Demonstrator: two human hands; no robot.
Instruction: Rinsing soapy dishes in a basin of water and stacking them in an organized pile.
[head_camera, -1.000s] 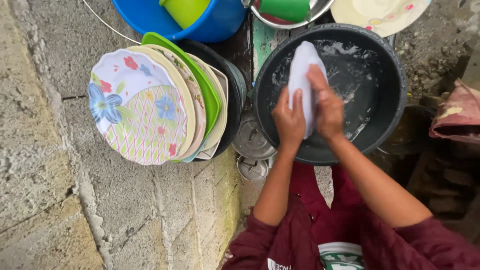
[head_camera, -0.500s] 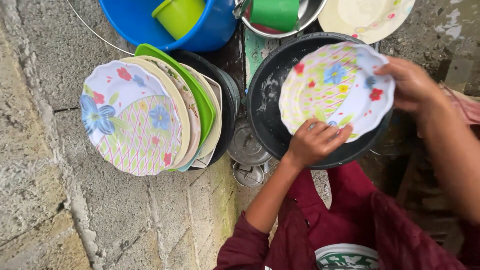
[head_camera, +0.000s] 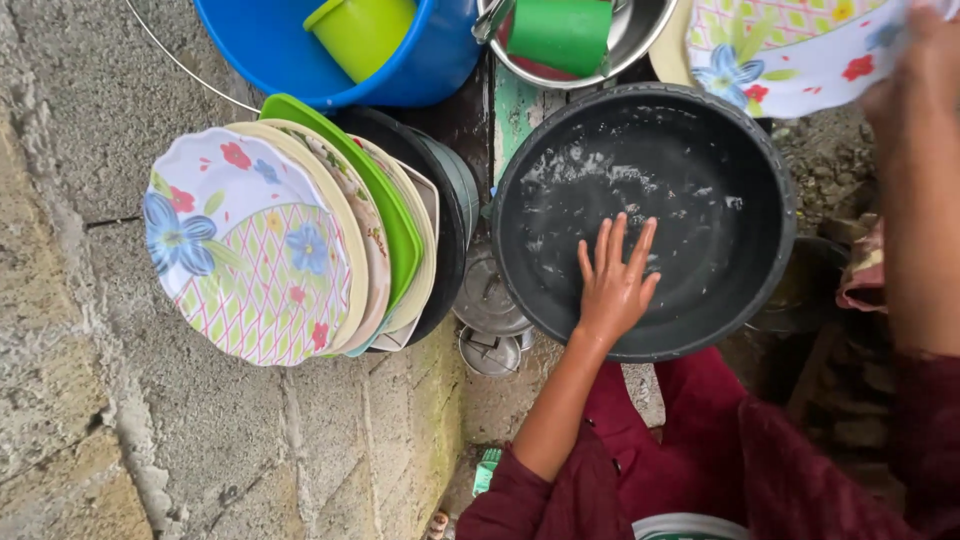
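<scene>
Head view, left to right: stacked plates (head_camera: 262, 250) left of black basin (head_camera: 760, 200), propped on edge, likely draining; left hand (head_camera: 612, 275) inside basin, fingers spread, holding nothing; right hand (head_camera: 925, 70) above basin's right rim, gripping floral plate (head_camera: 790, 50).

Left hand (head_camera: 612, 285) spread in black basin (head_camera: 770, 190); right hand (head_camera: 915, 85) holds floral plate (head_camera: 790, 50).

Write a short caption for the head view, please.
Left hand spread over sudsy black basin; right hand holds floral plate beside it.
</scene>
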